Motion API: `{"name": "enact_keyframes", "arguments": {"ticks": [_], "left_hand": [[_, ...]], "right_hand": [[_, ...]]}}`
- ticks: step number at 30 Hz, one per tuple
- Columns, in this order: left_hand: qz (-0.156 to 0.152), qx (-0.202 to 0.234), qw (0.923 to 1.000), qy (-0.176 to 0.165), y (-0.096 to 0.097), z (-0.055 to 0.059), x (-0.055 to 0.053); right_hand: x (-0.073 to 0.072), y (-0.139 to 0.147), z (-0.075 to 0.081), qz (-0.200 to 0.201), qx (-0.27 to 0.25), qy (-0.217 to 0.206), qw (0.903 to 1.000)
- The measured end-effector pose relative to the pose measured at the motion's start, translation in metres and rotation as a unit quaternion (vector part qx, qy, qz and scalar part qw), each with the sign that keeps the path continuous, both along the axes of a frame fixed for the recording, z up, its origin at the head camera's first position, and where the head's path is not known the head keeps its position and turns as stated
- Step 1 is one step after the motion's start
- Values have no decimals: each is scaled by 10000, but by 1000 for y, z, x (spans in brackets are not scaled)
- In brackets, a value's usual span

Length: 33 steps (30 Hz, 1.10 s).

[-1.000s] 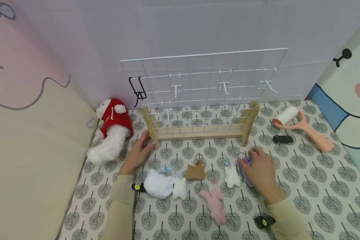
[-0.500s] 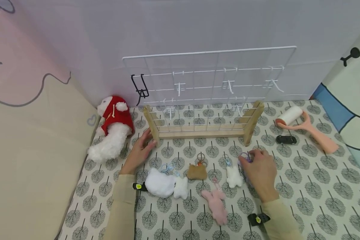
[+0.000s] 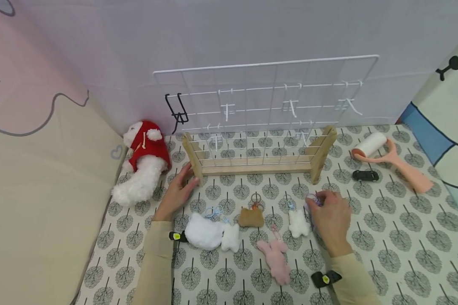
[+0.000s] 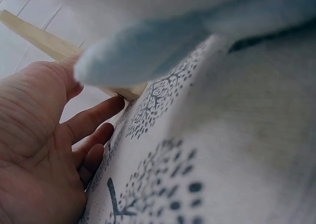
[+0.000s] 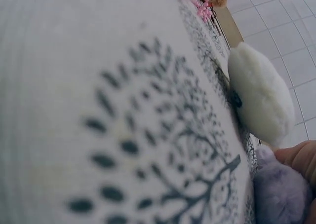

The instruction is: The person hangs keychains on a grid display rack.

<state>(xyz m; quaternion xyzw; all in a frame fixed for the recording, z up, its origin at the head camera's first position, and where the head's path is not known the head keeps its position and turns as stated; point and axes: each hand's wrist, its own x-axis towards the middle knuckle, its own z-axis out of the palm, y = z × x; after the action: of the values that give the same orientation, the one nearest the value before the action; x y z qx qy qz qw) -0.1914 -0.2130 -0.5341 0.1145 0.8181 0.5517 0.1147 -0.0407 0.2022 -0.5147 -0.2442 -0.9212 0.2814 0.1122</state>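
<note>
My right hand [image 3: 331, 218] is over a purple plush keychain [image 5: 281, 194], with thumb and fingers pinching it near its ring [image 3: 312, 198]. In the head view the hand covers most of the plush. My left hand [image 3: 177, 195] rests against the left wooden foot [image 3: 192, 159] of a white wire grid rack [image 3: 259, 114], fingers loosely extended and thumb at the foot's front end. Between the hands lie a white plush keychain [image 3: 299, 223], a pink rabbit plush keychain [image 3: 276, 260], a brown plush keychain [image 3: 251, 217], a small white plush [image 3: 230, 237] and a fluffy white plush [image 3: 203, 232].
White hooks [image 3: 291, 109] and a black hook [image 3: 179, 115] hang on the grid. A white plush dog in a red hood [image 3: 149, 146] lies at the left. At the right are a peach-handled lint roller [image 3: 406, 169] and a small black toy car [image 3: 365, 175].
The right fingers have closed in on the purple keychain near its ring, and the right wrist has shifted slightly left. The left hand stays at the rack's foot. The head view has shifted slightly.
</note>
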Motion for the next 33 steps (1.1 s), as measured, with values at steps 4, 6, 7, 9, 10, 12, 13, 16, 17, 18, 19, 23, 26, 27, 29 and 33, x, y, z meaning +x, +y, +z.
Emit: {"name": "enact_keyframes", "arguments": {"ticks": [4,6,7,9,10,12,13,16,17,18,19,23,26,27,29,33], "left_hand": [[-8,-29,10000,52,-1,-1,0],[-5,-44,9999,98,-1,-1,0],[-23,-50,9999,141,-1,0,0],[-38,-65,9997,213,-1,0,1],[-46,-69,9997,240,-1,0,1],[-75,-65,9996,269,-1,-1,1],[-71,-65,9996,272,-1,-1,1],[-26,-73,9997,240,-1,0,1],[-23,-91,9996,249,-1,0,1],[-7,-96,9997,246,-2,1,1],[7,-94,9996,248,-2,0,0],[48,-56,9997,216,-2,0,0],[62,21,9999,134,-2,0,0],[49,37,9999,136,-2,0,0],[45,63,9999,101,0,4,1],[17,23,9998,176,0,3,1]], "right_hand": [[-2,-2,-1,-63,-232,117,9996],[-2,-2,-1,-35,-286,168,9994],[-2,-2,-1,-7,-283,151,9995],[-1,-1,-2,60,-280,110,9995],[0,-1,-1,80,-307,76,9995],[2,1,-1,137,-424,-5,9990],[2,3,0,163,-507,-34,9986],[3,8,2,214,-779,-84,9967],[3,10,3,230,-876,-74,9959],[3,12,5,242,-958,-46,9951],[4,13,6,242,-1028,-38,9944],[6,18,11,277,-1099,7,9936],[7,21,18,273,-992,51,9947],[8,21,21,262,-997,66,9947],[8,22,30,211,-943,150,9952],[7,23,51,166,-913,563,9941]]}}
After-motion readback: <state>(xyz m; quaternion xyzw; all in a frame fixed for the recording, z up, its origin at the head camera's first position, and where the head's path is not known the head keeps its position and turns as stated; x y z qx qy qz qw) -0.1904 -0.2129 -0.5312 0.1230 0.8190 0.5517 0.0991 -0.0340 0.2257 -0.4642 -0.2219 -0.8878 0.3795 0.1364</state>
